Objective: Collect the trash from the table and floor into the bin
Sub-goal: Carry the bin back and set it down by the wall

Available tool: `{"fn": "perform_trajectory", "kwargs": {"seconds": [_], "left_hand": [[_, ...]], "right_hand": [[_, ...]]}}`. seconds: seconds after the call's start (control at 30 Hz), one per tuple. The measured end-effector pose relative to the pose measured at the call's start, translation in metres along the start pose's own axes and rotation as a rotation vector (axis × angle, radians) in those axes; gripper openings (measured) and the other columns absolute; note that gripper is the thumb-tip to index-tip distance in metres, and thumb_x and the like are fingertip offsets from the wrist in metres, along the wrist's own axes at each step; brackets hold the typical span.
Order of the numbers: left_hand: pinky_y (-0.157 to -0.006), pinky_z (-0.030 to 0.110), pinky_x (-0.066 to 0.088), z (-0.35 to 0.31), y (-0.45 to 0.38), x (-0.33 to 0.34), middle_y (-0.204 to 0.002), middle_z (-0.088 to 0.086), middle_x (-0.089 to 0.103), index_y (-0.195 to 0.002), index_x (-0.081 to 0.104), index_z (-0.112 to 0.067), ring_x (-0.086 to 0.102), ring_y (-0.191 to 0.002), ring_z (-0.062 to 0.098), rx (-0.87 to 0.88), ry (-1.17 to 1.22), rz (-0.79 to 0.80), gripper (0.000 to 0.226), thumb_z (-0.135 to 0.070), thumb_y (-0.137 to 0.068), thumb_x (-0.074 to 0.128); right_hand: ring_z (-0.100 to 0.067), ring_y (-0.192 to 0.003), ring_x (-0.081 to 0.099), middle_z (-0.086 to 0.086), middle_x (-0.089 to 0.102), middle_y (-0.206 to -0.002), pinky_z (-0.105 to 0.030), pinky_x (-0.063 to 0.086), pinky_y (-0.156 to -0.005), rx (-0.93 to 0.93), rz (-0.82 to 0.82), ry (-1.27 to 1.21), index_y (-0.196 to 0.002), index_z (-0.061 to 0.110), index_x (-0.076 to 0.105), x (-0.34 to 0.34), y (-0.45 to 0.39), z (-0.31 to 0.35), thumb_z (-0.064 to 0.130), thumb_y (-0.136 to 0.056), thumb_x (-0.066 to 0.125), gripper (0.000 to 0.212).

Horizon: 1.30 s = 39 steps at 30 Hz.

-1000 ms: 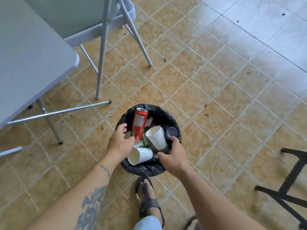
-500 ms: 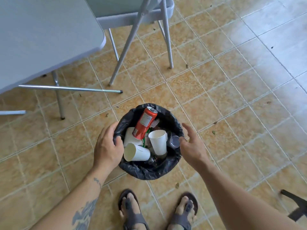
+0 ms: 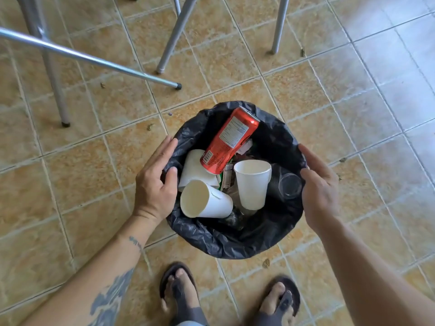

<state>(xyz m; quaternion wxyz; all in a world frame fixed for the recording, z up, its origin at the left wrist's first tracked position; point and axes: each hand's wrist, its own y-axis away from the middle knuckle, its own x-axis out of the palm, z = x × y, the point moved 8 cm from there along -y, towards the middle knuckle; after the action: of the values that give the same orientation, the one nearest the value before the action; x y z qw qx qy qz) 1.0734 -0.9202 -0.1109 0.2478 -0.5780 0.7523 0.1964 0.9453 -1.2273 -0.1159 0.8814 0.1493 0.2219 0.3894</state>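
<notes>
A small bin with a black liner [image 3: 235,245] stands on the tiled floor just in front of my feet. Inside it a red drink can [image 3: 231,140] leans against the far wall. Around the can lie three white paper cups [image 3: 207,203], a clear plastic cup [image 3: 288,184] and some wrappers. My left hand [image 3: 153,182] grips the bin's left rim, thumb inside the liner and fingers outside. My right hand [image 3: 317,184] clasps the right rim the same way.
Grey metal chair and table legs [image 3: 174,36] stand on the floor beyond the bin, and a slanted brace bar [image 3: 94,60] ends close to its far left. Small leaf bits [image 3: 266,263] dot the tiles. My sandalled feet [image 3: 179,292] are right behind the bin.
Both hands slid from the near rim out to the left and right sides of the bin. The view dropped closer over the bin, and the tabletop left the frame.
</notes>
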Motion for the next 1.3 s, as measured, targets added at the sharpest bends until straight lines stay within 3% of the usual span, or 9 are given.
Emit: {"fn": "perform_trajectory", "kwargs": {"seconds": [0.17, 0.27, 0.43, 0.57, 0.73, 0.8, 0.9, 1.13, 1.3], "left_hand": [[-0.116, 0.02, 0.027, 0.007, 0.001, 0.008, -0.151, -0.005, 0.043, -0.14, 0.052, -0.015, 0.035, -0.141, -0.001, -0.16, 0.233, -0.081, 0.068, 0.016, -0.081, 0.038], [-0.117, 0.027, 0.029, -0.002, -0.003, 0.006, -0.148, -0.009, 0.045, -0.139, 0.053, -0.015, 0.037, -0.14, -0.001, -0.203, 0.298, -0.064, 0.069, 0.017, -0.08, 0.036], [-0.111, 0.016, 0.033, -0.059, -0.004, -0.039, -0.142, -0.01, 0.053, -0.137, 0.057, -0.015, 0.044, -0.132, -0.008, -0.239, 0.271, -0.05, 0.058, 0.014, -0.089, 0.041], [-0.11, 0.018, 0.036, -0.142, -0.013, -0.091, -0.136, -0.015, 0.057, -0.133, 0.06, -0.022, 0.048, -0.129, -0.008, -0.215, 0.257, -0.017, 0.057, 0.012, -0.091, 0.042], [-0.098, 0.017, 0.046, -0.283, -0.019, -0.173, -0.129, -0.01, 0.065, -0.129, 0.063, -0.031, 0.062, -0.105, -0.009, -0.159, 0.237, -0.022, 0.057, 0.008, -0.092, 0.045], [-0.079, 0.002, 0.044, -0.341, -0.021, -0.207, -0.128, -0.008, 0.066, -0.129, 0.062, -0.032, 0.061, -0.086, -0.013, -0.116, 0.23, -0.021, 0.057, 0.007, -0.091, 0.045], [-0.087, -0.004, 0.033, -0.416, -0.021, -0.252, -0.131, -0.012, 0.06, -0.132, 0.063, -0.025, 0.057, -0.113, -0.002, -0.033, 0.193, -0.006, 0.055, 0.007, -0.089, 0.047], [-0.108, 0.026, 0.038, -0.51, -0.025, -0.311, -0.134, -0.007, 0.062, -0.133, 0.063, -0.019, 0.055, -0.126, 0.012, 0.112, 0.262, 0.149, 0.058, 0.009, -0.085, 0.044], [-0.11, 0.036, 0.042, -0.551, -0.022, -0.337, -0.134, -0.004, 0.062, -0.132, 0.064, -0.02, 0.056, -0.125, 0.019, 0.245, 0.312, 0.339, 0.058, 0.007, -0.086, 0.043]], "right_hand": [[0.002, -0.125, 0.046, 0.029, 0.059, -0.114, -0.018, 0.039, -0.102, 0.1, -0.004, -0.128, -0.132, 0.027, 0.063, 0.005, 0.002, -0.004, -0.011, -0.091, 0.038, 0.062], [0.002, -0.126, 0.047, 0.022, 0.06, -0.12, -0.019, 0.04, -0.103, 0.126, 0.016, -0.146, -0.128, 0.028, 0.065, 0.001, 0.009, 0.002, -0.014, -0.089, 0.036, 0.064], [0.002, -0.128, 0.049, 0.016, 0.059, -0.135, -0.019, 0.041, -0.105, 0.124, 0.03, -0.153, -0.134, 0.024, 0.062, -0.019, 0.037, 0.044, -0.015, -0.088, 0.035, 0.066], [0.01, -0.111, 0.057, 0.019, 0.063, -0.123, -0.006, 0.047, -0.082, 0.135, 0.006, -0.173, -0.134, 0.025, 0.061, -0.047, 0.073, 0.112, -0.018, -0.088, 0.033, 0.068], [-0.012, -0.137, 0.046, 0.006, 0.057, -0.141, -0.036, 0.037, -0.115, 0.108, -0.021, -0.134, -0.135, 0.026, 0.061, -0.105, 0.134, 0.238, -0.018, -0.086, 0.033, 0.072], [-0.01, -0.137, 0.043, 0.008, 0.052, -0.143, -0.025, 0.038, -0.11, 0.059, -0.031, -0.103, -0.139, 0.025, 0.057, -0.129, 0.169, 0.299, -0.018, -0.086, 0.031, 0.073], [-0.005, -0.124, 0.046, 0.009, 0.053, -0.136, -0.003, 0.038, -0.084, -0.012, -0.086, -0.053, -0.142, 0.021, 0.053, -0.165, 0.224, 0.38, -0.018, -0.086, 0.029, 0.073], [-0.02, -0.114, 0.06, 0.004, 0.061, -0.132, -0.035, 0.052, -0.095, -0.104, -0.371, 0.04, -0.142, 0.028, 0.054, -0.202, 0.34, 0.473, -0.012, -0.083, 0.031, 0.075], [-0.022, -0.105, 0.067, -0.001, 0.067, -0.127, -0.031, 0.058, -0.082, -0.094, -0.593, -0.035, -0.142, 0.026, 0.055, -0.197, 0.424, 0.481, -0.009, -0.075, 0.034, 0.078]]}}
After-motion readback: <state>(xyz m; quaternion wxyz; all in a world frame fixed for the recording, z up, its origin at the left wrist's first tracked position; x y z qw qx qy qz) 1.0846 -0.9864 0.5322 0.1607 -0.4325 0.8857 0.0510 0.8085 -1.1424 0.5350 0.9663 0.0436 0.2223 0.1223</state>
